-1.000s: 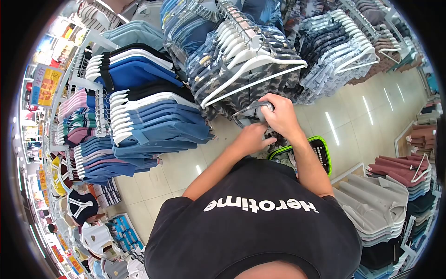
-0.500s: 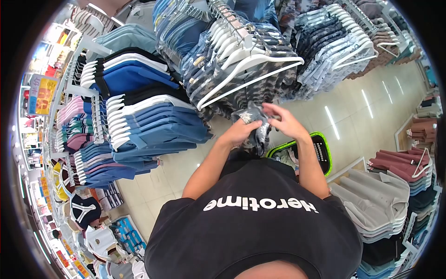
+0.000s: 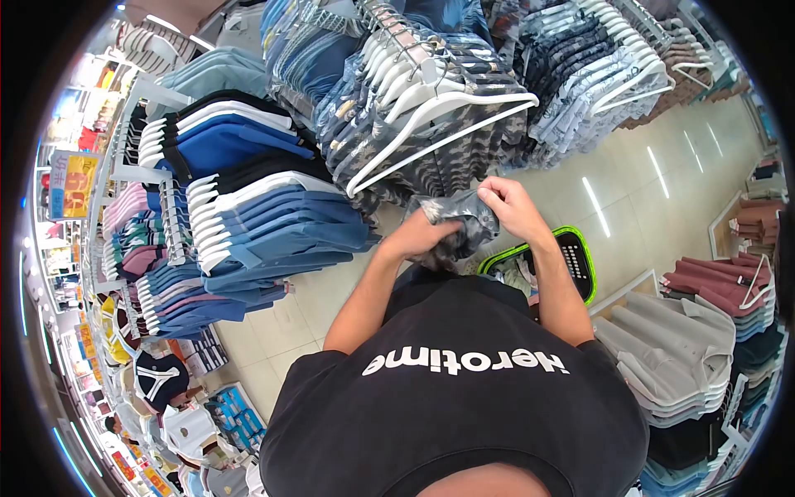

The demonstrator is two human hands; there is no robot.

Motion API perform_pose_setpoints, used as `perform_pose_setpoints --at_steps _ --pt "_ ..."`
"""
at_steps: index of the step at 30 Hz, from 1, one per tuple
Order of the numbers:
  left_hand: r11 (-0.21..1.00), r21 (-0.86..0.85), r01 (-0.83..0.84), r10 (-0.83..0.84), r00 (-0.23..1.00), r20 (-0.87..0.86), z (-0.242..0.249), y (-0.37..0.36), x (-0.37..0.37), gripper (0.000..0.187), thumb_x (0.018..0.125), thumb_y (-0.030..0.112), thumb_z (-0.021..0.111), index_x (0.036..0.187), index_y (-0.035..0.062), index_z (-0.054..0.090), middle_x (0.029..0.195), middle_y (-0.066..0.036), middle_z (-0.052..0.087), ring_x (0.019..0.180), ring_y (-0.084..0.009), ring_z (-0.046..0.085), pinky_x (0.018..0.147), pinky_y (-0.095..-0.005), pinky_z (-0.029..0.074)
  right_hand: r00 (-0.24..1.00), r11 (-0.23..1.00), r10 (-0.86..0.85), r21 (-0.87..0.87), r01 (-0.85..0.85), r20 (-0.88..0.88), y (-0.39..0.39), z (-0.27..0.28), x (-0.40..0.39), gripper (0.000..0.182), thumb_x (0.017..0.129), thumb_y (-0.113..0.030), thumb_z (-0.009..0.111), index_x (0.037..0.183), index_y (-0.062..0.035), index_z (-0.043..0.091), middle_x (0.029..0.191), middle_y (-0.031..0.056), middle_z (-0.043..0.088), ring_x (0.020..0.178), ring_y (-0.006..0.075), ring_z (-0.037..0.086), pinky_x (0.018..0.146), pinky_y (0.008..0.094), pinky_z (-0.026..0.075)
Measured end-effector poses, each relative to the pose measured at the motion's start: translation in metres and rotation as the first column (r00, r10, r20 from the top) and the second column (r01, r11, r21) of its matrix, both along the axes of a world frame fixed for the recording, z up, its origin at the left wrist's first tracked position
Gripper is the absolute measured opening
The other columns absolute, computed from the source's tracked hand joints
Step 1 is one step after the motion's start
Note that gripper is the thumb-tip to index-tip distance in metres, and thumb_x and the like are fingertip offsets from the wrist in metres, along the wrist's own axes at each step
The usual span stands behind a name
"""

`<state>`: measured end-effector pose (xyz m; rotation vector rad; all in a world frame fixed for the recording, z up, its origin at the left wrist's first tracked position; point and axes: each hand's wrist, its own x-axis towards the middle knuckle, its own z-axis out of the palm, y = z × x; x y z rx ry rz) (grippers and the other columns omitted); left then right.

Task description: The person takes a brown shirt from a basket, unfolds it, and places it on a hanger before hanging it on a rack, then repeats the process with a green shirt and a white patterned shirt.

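Note:
A dark grey garment (image 3: 468, 222) with a pale leaf-like print is bunched up in front of my chest. My left hand (image 3: 424, 235) is closed around its left side, fingers partly hidden in the cloth. At its upper right edge, my right hand (image 3: 507, 207) pinches the fabric. Just beyond my hands, a white hanger (image 3: 443, 106) hangs at the front of a rail, its bottom bar bare. Behind it are several dark patterned garments (image 3: 348, 137) on white hangers. Below my right forearm stands a black basket with a bright green rim (image 3: 593, 277), with some cloth inside.
Blue polo-style shirts (image 3: 286, 219) hang on the rack to my left. Light patterned shirts (image 3: 584, 124) hang at the far right. Grey folded-over shirts (image 3: 662, 352) and reddish ones (image 3: 704, 286) are close on my right. Glossy tiled floor (image 3: 638, 215) runs between the racks.
The garment is spread wider between my hands. My right hand has gone from loosely spread fingers to a pinch on its edge and moved slightly right.

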<state>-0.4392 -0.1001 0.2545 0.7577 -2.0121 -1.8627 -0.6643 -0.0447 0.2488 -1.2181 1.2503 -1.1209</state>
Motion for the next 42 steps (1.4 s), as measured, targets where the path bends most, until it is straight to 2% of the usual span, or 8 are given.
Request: perform_pose_setpoints --at_steps 5,9,13,22,27,29,39,42 --pt "0.803 0.512 -0.306 0.432 0.890 -0.145 0.004 0.001 0.000 0.026 0.094 0.003 0.053 0.118 0.0000 0.061 0.111 -0.004 0.065 0.100 -0.0123 0.059 0.089 -0.0286 0.047 0.925 0.919 0.378 0.141 -0.369 -0.044 0.002 -0.002 -0.010 0.016 0.092 -0.014 0.066 0.090 0.0018 0.065 0.075 -0.0038 0.059 0.070 0.0055 0.049 0.063 0.0242 0.042" --pt "0.898 0.359 -0.254 0.310 0.945 -0.108 0.007 0.005 -0.007 0.028 0.091 0.009 0.061 0.118 -0.0003 0.061 0.112 -0.004 0.064 0.101 -0.0128 0.058 0.090 -0.0287 0.047 0.945 0.960 0.280 0.061 -0.274 -0.169 -0.004 0.002 -0.017 0.016 0.089 -0.012 0.066 0.088 0.0037 0.063 0.069 -0.0026 0.054 0.065 0.0065 0.044 0.058 0.0290 0.039" --pt "0.985 -0.170 -0.020 0.022 1.000 0.010 0.008 0.021 -0.017 0.047 0.083 0.008 0.073 0.127 0.0003 0.057 0.113 -0.002 0.065 0.101 -0.0121 0.057 0.092 -0.0295 0.047 0.972 0.970 0.151 -0.160 -0.180 -0.177 -0.009 0.016 -0.008 0.011 0.088 -0.005 0.058 0.081 0.0029 0.057 0.073 0.0002 0.052 0.071 0.0077 0.044 0.063 0.0314 0.039" --pt "0.889 0.364 -0.279 0.329 0.941 -0.082 -0.012 -0.005 -0.001 0.031 0.092 0.000 0.054 0.122 0.0014 0.061 0.115 -0.004 0.065 0.104 -0.0130 0.058 0.089 -0.0300 0.049 0.917 0.910 0.381 0.224 -0.348 -0.122 0.005 -0.022 -0.017 0.021 0.086 -0.005 0.066 0.105 0.0045 0.068 0.088 -0.0022 0.067 0.081 0.0062 0.054 0.073 0.0262 0.046" --pt "0.955 0.292 -0.053 0.034 0.997 0.070 0.007 0.009 -0.005 0.060 0.083 0.006 0.073 0.137 0.0014 0.048 0.123 -0.005 0.062 0.109 -0.0146 0.058 0.096 -0.0285 0.046 0.987 0.988 0.156 0.020 -0.155 -0.031 -0.004 0.011 -0.017 0.019 0.090 0.000 0.056 0.103 0.0070 0.068 0.090 0.0002 0.068 0.082 0.0057 0.055 0.074 0.0263 0.047" --pt "0.997 -0.013 0.081 -0.080 0.995 0.059 -0.014 0.018 -0.011 0.059 0.083 0.008 0.076 0.136 0.0008 0.050 0.122 -0.004 0.063 0.108 -0.0136 0.057 0.095 -0.0277 0.046 0.981 0.979 0.189 0.065 -0.191 0.042 -0.008 0.018 -0.015 0.020 0.090 0.000 0.054 0.103 0.0061 0.068 0.090 0.0009 0.069 0.083 0.0062 0.056 0.075 0.0265 0.047" --pt "0.934 0.295 -0.201 0.254 0.955 -0.152 0.006 -0.007 0.001 0.024 0.096 0.004 0.054 0.116 -0.0010 0.066 0.113 -0.006 0.067 0.102 -0.0130 0.059 0.089 -0.0301 0.049 0.811 0.891 0.450 0.252 -0.378 -0.374 -0.003 0.030 -0.027 0.019 0.083 -0.006 0.067 0.099 0.0029 0.069 0.076 0.0022 0.069 0.073 0.0069 0.056 0.070 0.0281 0.048" --pt "0.991 0.124 -0.049 0.056 0.997 -0.054 0.012 0.005 -0.001 0.042 0.090 0.009 0.066 0.129 0.0004 0.056 0.119 -0.007 0.063 0.107 -0.0145 0.057 0.094 -0.0309 0.047 0.946 0.949 0.310 0.086 -0.303 -0.091 -0.006 0.029 -0.021 0.017 0.087 -0.007 0.063 0.098 0.0023 0.070 0.080 0.0013 0.068 0.075 0.0077 0.055 0.069 0.0286 0.048"
